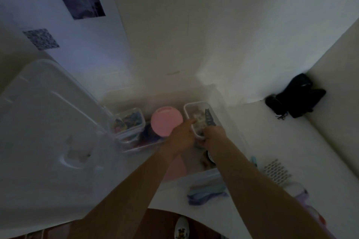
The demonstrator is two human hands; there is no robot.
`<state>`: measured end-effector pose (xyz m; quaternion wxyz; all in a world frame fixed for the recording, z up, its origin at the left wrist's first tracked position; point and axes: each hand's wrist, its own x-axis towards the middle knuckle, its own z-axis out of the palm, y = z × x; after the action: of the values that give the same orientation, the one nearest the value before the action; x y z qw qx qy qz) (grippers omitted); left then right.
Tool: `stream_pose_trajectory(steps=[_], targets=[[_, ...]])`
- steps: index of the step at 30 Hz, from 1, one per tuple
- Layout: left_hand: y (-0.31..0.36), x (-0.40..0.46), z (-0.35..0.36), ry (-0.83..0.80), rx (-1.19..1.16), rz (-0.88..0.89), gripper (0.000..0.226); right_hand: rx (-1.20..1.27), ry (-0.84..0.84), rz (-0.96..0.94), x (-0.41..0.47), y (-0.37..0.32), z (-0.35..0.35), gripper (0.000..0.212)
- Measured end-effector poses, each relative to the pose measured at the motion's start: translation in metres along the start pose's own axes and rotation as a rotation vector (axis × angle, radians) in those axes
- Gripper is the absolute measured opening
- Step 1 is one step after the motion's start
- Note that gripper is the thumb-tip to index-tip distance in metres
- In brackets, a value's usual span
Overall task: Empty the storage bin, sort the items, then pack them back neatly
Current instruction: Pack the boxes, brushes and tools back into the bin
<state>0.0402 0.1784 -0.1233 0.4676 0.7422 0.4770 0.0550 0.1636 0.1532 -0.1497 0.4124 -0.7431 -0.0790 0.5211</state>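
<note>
A clear storage bin (pixel 229 106) stands open on the white surface. Inside it, a small clear tray (pixel 198 105) holds a dark hair clip (pixel 209 117) and small pale items. My left hand (pixel 182 137) grips the tray's left rim, index finger stretched along it. My right hand (pixel 212 136) holds the tray's near end. A round pink lid (pixel 166 121) lies to the left of the tray, and a small clear box of colourful bits (pixel 127 122) sits further left, stacked on another container.
The bin's large clear lid (pixel 48 114) leans at the left. On the surface at right lie a black pouch (pixel 295 99), a patterned item (pixel 276 170), bluish cloth pieces (pixel 206 194) and purple items (pixel 303 198). My shoe (pixel 181 228) shows below.
</note>
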Motion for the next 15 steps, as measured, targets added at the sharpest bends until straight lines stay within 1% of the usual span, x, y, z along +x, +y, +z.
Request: stream_pose_trajectory(steps=[1,2,3,4,5,6,7,8,9,10,11,12,13,14,15], targets=[[0.000,-0.004,0.004,-0.033,-0.038,0.032,0.036,0.044,0.028,0.007,-0.011,-0.005,0.002,0.032],[0.003,-0.007,0.008,-0.014,-0.094,0.094,0.021,0.040,0.044,0.025,-0.019,-0.010,0.002,0.032],[0.009,-0.009,0.013,-0.023,-0.195,0.116,0.006,0.037,0.061,0.030,-0.026,-0.015,0.003,0.035],[0.016,-0.011,0.013,-0.035,-0.374,0.107,0.014,-0.031,0.063,-0.002,-0.028,-0.018,0.001,0.033],[0.016,-0.014,0.017,-0.075,-0.462,0.121,0.030,-0.180,0.074,-0.042,-0.030,-0.021,-0.002,0.030],[0.018,-0.017,0.020,-0.114,-0.479,0.099,0.044,-0.368,0.083,-0.105,-0.031,-0.023,-0.009,0.030],[0.015,-0.017,0.023,-0.134,-0.418,0.059,0.050,-0.506,0.095,-0.159,-0.031,-0.024,-0.013,0.036],[0.011,-0.021,0.022,-0.154,-0.322,0.047,0.046,-0.604,0.101,-0.237,-0.031,-0.025,-0.016,0.041],[0.005,-0.025,0.019,-0.147,-0.165,0.042,0.031,-0.704,0.108,-0.342,-0.029,-0.024,-0.018,0.041],[-0.006,-0.028,0.016,-0.131,-0.084,-0.023,0.028,-0.845,0.081,-0.426,-0.027,-0.022,-0.017,0.040],[-0.024,-0.025,0.017,-0.086,-0.006,-0.079,0.037,-0.981,0.011,-0.486,-0.025,-0.018,-0.016,0.039],[-0.039,-0.024,0.015,-0.027,0.067,-0.086,0.041,-1.106,-0.083,-0.510,-0.020,-0.013,-0.015,0.036],[-0.055,-0.023,0.014,-0.010,0.165,-0.081,0.039,-1.212,-0.147,-0.510,-0.017,-0.009,-0.016,0.032],[-0.069,-0.023,0.011,-0.026,0.288,-0.104,0.034,-1.297,-0.164,-0.517,-0.013,-0.004,-0.016,0.029],[-0.085,-0.020,0.011,-0.053,0.367,-0.188,0.030,-1.345,-0.147,-0.539,-0.011,-0.001,-0.018,0.028]])
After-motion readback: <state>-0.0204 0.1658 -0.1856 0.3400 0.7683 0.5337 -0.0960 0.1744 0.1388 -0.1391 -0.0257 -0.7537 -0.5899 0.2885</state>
